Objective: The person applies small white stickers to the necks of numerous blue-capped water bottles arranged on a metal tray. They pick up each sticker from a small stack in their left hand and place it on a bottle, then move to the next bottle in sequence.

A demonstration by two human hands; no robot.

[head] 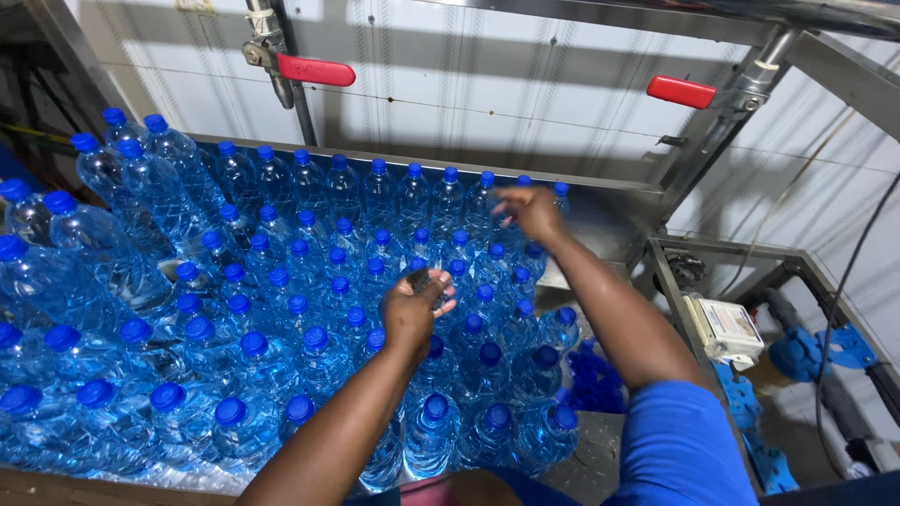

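Blue caps: clear plastic water bottles [281, 309] with blue screw caps stand upright and packed close together, covering a metal table [600, 230] from its left edge to past its middle; the nearest rows look largest, the far rows run along the back rail.
Stacked bottles: at the far left more bottles [103, 215] lie tilted on top of the standing ones, caps pointing up and left.
Left valve: a red lever handle [316, 69] sits on a steel pipe against the white panelled wall, above the back row.
Left hand: the left hand [412, 309] hovers over the middle of the bottles, fingers curled around a small dark object [419, 278] held above the caps; what the object is, I cannot tell.
Right hand: the right hand [530, 211] reaches to the back right corner of the bottles, fingers spread and bent down over a cap in the far rows; motion blur hides whether it grips that bottle.
Right sleeve: a blue sleeve [680, 450] covers the upper right arm.
Right valve: a second red lever [681, 91] sits on a slanted steel pipe.
Right side: a white box [727, 328] rests on a metal frame; blue pipe fittings [816, 351] lie beyond it.
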